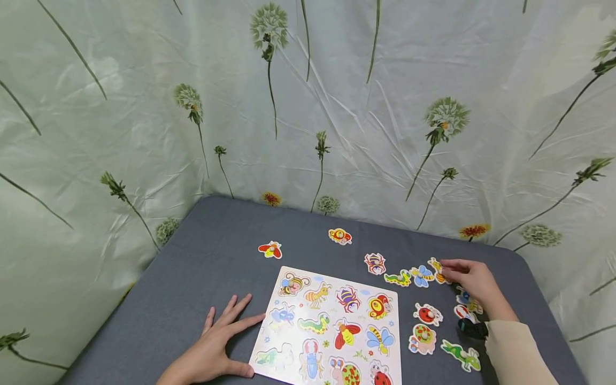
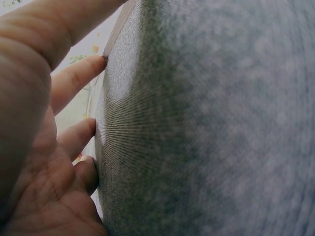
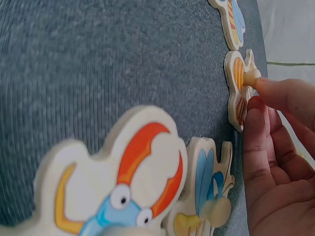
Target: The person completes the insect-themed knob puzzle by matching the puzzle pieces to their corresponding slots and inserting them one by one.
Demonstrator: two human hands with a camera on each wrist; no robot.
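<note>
A wooden insect puzzle board (image 1: 397, 347) with printed recesses lies at the front of the table; a bee piece (image 1: 291, 285) sits at its top left. My left hand (image 1: 218, 342) lies on the cloth with fingers spread, its index fingertip and thumb at the board's left edge. At the right, the thumb and index finger of my right hand (image 1: 474, 278) pinch the knob of an orange-striped insect piece (image 3: 238, 73). Just left of this piece lies a blue-winged dragonfly piece (image 1: 422, 276). Nearer my right wrist are a stag beetle piece (image 3: 138, 162) and a blue-winged butterfly piece (image 3: 202, 167).
A caterpillar piece (image 1: 398, 278) and a spider piece (image 1: 375, 263) lie behind the board's right corner. Ladybug (image 1: 428, 314), snail (image 1: 423, 339) and grasshopper (image 1: 462, 355) pieces lie right of it. Farther back are a red-winged beetle (image 1: 270, 249) and a round-winged butterfly (image 1: 340, 236).
</note>
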